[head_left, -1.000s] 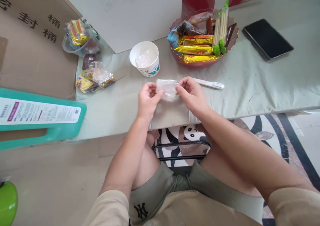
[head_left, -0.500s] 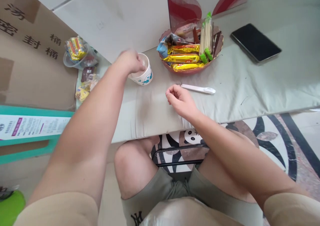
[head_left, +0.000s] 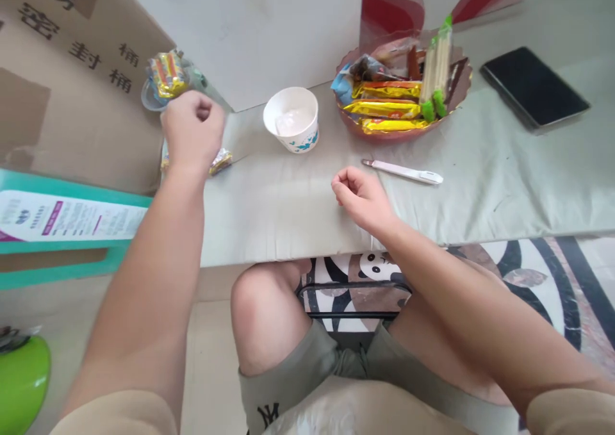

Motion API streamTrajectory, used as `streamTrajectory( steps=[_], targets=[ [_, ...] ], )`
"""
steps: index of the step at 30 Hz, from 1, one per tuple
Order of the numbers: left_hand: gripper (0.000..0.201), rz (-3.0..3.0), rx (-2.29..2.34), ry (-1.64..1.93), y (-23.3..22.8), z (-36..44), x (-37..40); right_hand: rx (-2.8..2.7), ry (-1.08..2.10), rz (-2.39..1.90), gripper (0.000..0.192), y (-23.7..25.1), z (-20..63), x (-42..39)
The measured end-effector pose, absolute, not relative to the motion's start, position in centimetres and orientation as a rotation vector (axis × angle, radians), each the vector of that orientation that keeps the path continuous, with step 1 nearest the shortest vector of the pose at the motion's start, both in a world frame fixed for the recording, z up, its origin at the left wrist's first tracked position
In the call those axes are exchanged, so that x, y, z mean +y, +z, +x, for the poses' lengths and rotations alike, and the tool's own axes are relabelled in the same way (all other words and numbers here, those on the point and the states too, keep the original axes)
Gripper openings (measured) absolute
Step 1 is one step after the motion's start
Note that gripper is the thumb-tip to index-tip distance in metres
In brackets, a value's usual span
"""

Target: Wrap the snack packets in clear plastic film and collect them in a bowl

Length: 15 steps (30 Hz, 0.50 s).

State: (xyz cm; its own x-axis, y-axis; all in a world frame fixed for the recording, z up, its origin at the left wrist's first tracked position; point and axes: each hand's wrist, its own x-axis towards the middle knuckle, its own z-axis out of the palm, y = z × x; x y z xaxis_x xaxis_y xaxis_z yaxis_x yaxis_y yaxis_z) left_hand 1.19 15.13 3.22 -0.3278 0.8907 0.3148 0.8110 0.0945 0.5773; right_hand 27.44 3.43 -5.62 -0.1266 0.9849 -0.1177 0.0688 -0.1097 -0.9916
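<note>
My left hand [head_left: 195,127], fingers curled, hangs above the small packets on the left. Whether it holds anything is hidden. Below it, a shiny yellow packet [head_left: 221,162] partly shows. Just behind stands a clear plastic tub [head_left: 151,95] with a yellow-and-red wrapped snack [head_left: 168,74] in it. To its right is a white paper cup [head_left: 307,127] with blue print, standing upright; something whitish and translucent lies inside. My right hand [head_left: 360,198] rests on the cloth in a loose curl, with nothing visible in it, near a white utility knife [head_left: 406,172].
A scalloped bowl [head_left: 403,132] of wrapped snacks sits behind the knife, before a red-and-white carton [head_left: 394,6]. A black phone or tablet [head_left: 535,88] lies at right. A brown cardboard box [head_left: 86,114] and a white panel [head_left: 269,31] border the left and back.
My left hand has moved left from the paper cup to above the packets, uncovering the cup's inside. The right hand stays in its curl by the knife. The view has shifted slightly.
</note>
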Motion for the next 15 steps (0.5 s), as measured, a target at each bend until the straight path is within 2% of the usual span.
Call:
streamTrajectory(
  steps=[1,4,6,9,15],
  targets=[
    [0.018,1.733,2.243,1.081,2.4,-1.1,14.6,-1.317,1.354,-1.288,0.011,-5.8,27.2,3.3],
    [0.054,1.687,2.292,0.949,-0.3,-6.5,13.8,-1.386,1.332,-1.312,0.011,-6.1,26.3,2.9],
    [0.07,1.664,2.253,0.787,-1.9,-8.2,13.8,-1.425,1.311,-1.333,0.011,-6.2,25.8,2.9],
    [0.068,1.642,2.136,0.742,-3.6,-8.9,14.3,-1.452,1.272,-1.348,0.01,-6.2,25.2,2.9],
    [0.051,1.662,1.848,1.233,-3.7,-7.9,11.0,-1.498,1.246,-1.359,0.01,-6.3,25.8,2.6]
  ],
)
